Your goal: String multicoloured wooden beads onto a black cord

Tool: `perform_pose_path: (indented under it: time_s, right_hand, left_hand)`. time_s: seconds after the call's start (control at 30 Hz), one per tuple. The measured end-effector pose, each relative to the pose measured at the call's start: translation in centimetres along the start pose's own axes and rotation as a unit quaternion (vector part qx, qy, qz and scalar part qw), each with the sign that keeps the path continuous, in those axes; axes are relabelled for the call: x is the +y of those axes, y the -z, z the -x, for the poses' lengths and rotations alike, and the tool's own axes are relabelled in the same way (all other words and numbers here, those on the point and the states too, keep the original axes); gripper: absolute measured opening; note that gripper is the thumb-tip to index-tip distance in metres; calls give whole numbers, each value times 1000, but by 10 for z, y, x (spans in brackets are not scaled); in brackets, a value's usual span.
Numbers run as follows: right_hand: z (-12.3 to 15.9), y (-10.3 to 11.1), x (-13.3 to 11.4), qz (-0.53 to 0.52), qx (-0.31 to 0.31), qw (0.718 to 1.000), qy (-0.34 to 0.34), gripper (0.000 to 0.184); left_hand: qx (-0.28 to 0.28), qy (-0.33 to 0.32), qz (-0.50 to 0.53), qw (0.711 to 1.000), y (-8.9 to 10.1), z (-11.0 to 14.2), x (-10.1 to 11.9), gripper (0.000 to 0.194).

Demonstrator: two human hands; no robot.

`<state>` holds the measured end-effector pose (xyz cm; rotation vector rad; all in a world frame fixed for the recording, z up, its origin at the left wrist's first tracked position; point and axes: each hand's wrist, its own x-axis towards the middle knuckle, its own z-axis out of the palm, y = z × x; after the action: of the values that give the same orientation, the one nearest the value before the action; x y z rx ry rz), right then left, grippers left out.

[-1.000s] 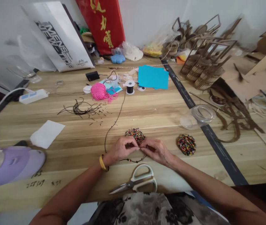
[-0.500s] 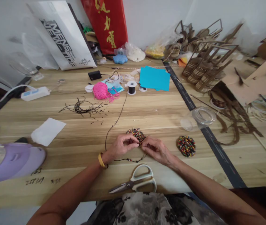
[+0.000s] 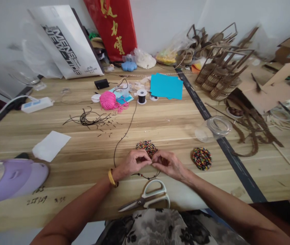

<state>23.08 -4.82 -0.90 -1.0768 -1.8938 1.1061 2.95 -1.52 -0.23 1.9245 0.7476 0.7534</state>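
Note:
My left hand (image 3: 132, 162) and my right hand (image 3: 170, 165) meet over the table, thumbs and forefingers pinched with the fingertips touching. A thin black cord (image 3: 123, 136) comes down from a spool (image 3: 142, 98), passes behind my left hand and loops below both hands up to my right one. A few small beads (image 3: 142, 175) are threaded on that loop. The exact bit between the fingertips is too small to make out. Just beyond my fingers lies a heap of multicoloured beads (image 3: 146, 147), partly covered by them. White-handled scissors (image 3: 150, 197) lie nearer my body.
A round cluster of coloured beads (image 3: 202, 159) sits to the right. Cut black cords (image 3: 89, 117), pink yarn (image 3: 107, 100) and blue sheets (image 3: 166, 86) lie farther back. At left are a purple device (image 3: 19, 177) and white paper (image 3: 51, 145); woven brown pieces (image 3: 219, 80) stand at right.
My fingertips have drawn together and sit slightly lower, leaving more of the bead heap showing. The beaded loop under my hands has become shorter in view. The camera view has shifted slightly.

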Motion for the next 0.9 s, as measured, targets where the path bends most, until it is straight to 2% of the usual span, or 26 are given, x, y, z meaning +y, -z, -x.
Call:
perform_pose_path:
  time_s: [0.43, 0.7, 0.9]
  right_hand:
    - [-3, 0, -3, 38, -10, 998, 43, 12]
    - [-1, 2, 0, -35, -12, 998, -50, 13]
    - [-7, 20, -4, -67, -37, 992, -100, 18]
  left_hand:
    - [-5, -19, -65, 998, 1, 2, 2, 12]
    - [1, -7, -49, 999, 1, 3, 2, 12]
    - [73, 9, -10, 997, 17, -3, 3, 16]
